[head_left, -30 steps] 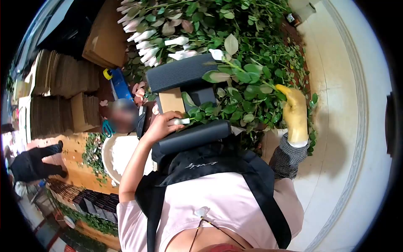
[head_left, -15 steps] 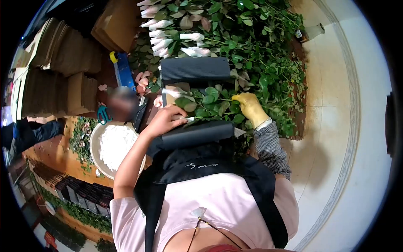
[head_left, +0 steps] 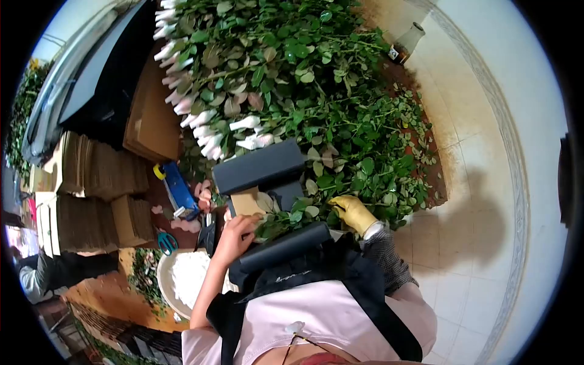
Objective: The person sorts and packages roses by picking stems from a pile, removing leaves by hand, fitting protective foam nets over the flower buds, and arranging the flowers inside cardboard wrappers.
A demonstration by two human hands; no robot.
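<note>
The leafy stems lie crosswise in front of me, between a near black pad and a far black pad, with a piece of cardboard at their left end.

My bare left hand comes up from the near left, forearm slanting away from me, and sits at the left end of those stems, beside the cardboard. Its fingers are bent and close together; I cannot tell whether they pinch anything. The leaves lie just to the right of their tips.

My right hand, in a yellow glove, reaches in from the right, its checked sleeve angled left and away from me. The thumb and forefinger point left at the right part of the stems, fingers curled; the leaves hide whether they close on one.

Beyond the far pad, a broad heap of greenery covers the table, with pale sleeved heads along its left side. To the left are pink petals, a blue tool, teal scissors and stacked cardboard. Nearer, a round basin holds white pieces. A glass bottle is at the far right. Another person is partly visible at the far-left edge.
</note>
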